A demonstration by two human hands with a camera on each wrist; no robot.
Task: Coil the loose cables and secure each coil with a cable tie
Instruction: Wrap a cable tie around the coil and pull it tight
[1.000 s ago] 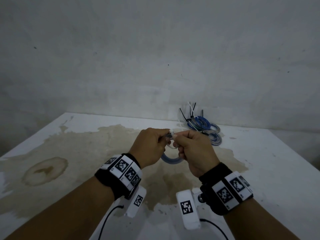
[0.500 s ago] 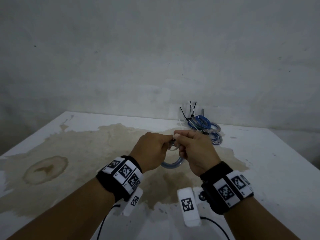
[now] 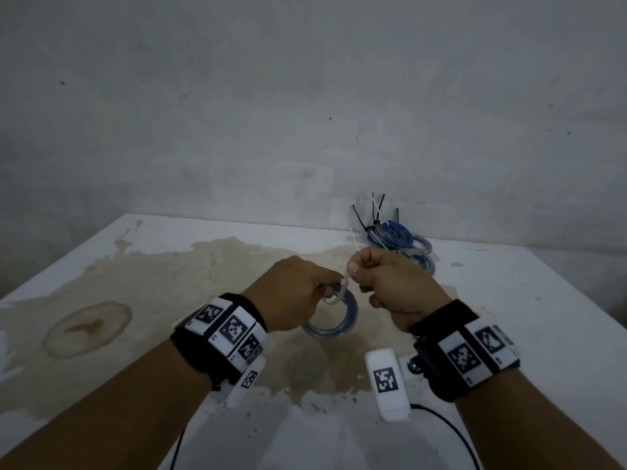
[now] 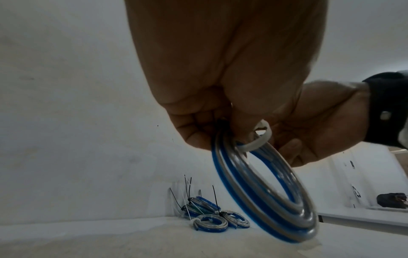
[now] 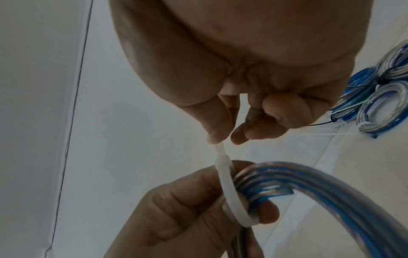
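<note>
A blue and clear cable coil (image 3: 334, 321) (image 4: 267, 195) (image 5: 320, 193) hangs above the table, gripped at its top by my left hand (image 3: 298, 293) (image 4: 223, 97) (image 5: 187, 209). A white cable tie (image 3: 341, 293) (image 4: 257, 142) (image 5: 229, 195) loops loosely around the coil's strands beside the left fingers. My right hand (image 3: 390, 286) (image 5: 232, 87) pinches the tie's tail just above its head, between thumb and forefinger, and holds it up and to the right. The right hand (image 4: 320, 125) sits behind the coil in the left wrist view.
Several tied coils (image 3: 400, 242) (image 4: 209, 218) (image 5: 379, 104) with black and white tie tails lie at the back of the white, stained table (image 3: 169, 283), against the grey wall. Loose white ties (image 5: 344, 136) lie near them. A dark object (image 4: 392, 202) sits far right.
The right hand has moved up and to the right, drawing the tie's tail through its head. The coil has swung more into view under the hands.
</note>
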